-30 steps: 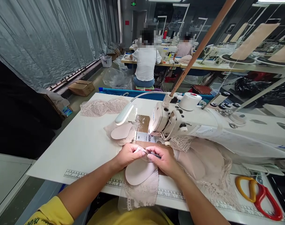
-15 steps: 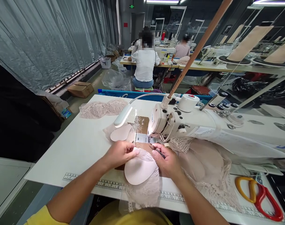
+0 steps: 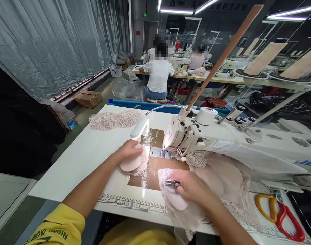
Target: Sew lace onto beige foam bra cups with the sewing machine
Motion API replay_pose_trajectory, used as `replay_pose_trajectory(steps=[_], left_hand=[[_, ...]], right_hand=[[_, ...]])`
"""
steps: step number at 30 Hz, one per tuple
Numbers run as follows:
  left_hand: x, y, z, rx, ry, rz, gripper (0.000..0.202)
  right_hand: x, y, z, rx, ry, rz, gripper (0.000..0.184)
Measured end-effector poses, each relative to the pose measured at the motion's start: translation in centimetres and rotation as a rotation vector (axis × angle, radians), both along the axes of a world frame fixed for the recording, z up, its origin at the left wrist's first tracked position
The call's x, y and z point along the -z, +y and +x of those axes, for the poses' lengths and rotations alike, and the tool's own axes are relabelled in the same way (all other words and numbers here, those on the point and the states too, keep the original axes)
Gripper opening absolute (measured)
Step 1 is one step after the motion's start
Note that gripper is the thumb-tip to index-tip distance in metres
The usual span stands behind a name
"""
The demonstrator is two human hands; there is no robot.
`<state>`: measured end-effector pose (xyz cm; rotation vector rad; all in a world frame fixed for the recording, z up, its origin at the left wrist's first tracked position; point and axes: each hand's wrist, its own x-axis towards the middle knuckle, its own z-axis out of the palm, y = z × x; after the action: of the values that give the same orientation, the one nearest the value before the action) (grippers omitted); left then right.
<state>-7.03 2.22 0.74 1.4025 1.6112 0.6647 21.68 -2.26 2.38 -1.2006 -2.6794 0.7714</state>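
Observation:
My left hand [image 3: 128,149] reaches forward and rests, fingers curled, on a pale pink padded cup [image 3: 129,164] lying on lace left of the needle. My right hand [image 3: 189,185] is closed on small dark thread snips [image 3: 172,184] and presses a second cup with lace trim [image 3: 176,199] against the table's front edge. The white sewing machine [image 3: 201,136] stands just beyond both hands, its lamp [image 3: 139,127] lit over the brown plate [image 3: 155,166].
A lace piece [image 3: 114,119] lies at the table's far left. More pink cups and lace [image 3: 227,177] are heaped under the machine arm. Orange-and-red scissors [image 3: 280,212] lie at the right. A printed ruler [image 3: 135,201] runs along the front edge. People sit at machines behind.
My left hand let go of the near cup and moved forward onto the other cup by the lamp. My right hand pulled the near cup toward me and rightward, still holding the snips.

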Motion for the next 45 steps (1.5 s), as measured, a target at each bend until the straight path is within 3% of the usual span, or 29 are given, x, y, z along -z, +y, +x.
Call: replay_pose_trajectory(steps=[4, 7, 9, 12, 14, 18, 21, 23, 26, 30, 35, 45], left_hand=[[-0.3, -1.3, 0.5, 0.068, -0.235, -0.051, 0.036], [-0.5, -1.6, 1.1, 0.113, -0.347, -0.066, 0.038], [-0.4, -1.7, 1.3, 0.151, -0.388, -0.071, 0.038], [-0.2, -1.8, 1.2, 0.195, -0.388, -0.053, 0.031], [-0.2, -1.8, 1.0, 0.212, -0.338, 0.005, 0.026], [-0.2, -2.0, 1.7, 0.387, -0.169, 0.266, 0.044], [0.1, -2.1, 2.7, 0.510, -0.173, 0.246, 0.033], [0.4, -2.1, 3.1, 0.500, -0.228, 0.153, 0.022], [0.8, -2.1, 3.2, 0.448, -0.335, 0.032, 0.023], [0.5, -2.1, 3.0, 0.460, -0.463, -0.093, 0.024], [0.3, -2.2, 2.8, 0.434, -0.478, -0.139, 0.027], [0.9, -2.1, 3.2, 0.425, -0.466, -0.134, 0.024]], right_hand=[[0.3, 1.0, -0.8, 0.175, 0.307, -0.200, 0.015], [1.4, 1.7, -2.9, 0.261, 0.488, -0.326, 0.039], [2.1, 2.0, -4.4, 0.296, 0.522, -0.308, 0.043], [2.6, 2.1, -5.8, 0.296, 0.542, -0.177, 0.018], [2.7, 1.9, -6.0, 0.272, 0.564, -0.139, 0.024], [2.9, 1.5, -6.0, 0.224, 0.595, -0.194, 0.032], [2.8, 1.4, -5.9, 0.217, 0.609, -0.203, 0.034], [2.7, 1.5, -5.7, 0.225, 0.622, -0.193, 0.031], [3.0, 1.9, -4.9, 0.283, 0.659, -0.206, 0.025], [3.4, 2.4, -3.2, 0.310, 0.658, -0.347, 0.038], [2.5, 2.5, -2.2, 0.259, 0.544, -0.333, 0.035], [1.8, 2.1, -4.2, 0.158, 0.597, -0.332, 0.018]])
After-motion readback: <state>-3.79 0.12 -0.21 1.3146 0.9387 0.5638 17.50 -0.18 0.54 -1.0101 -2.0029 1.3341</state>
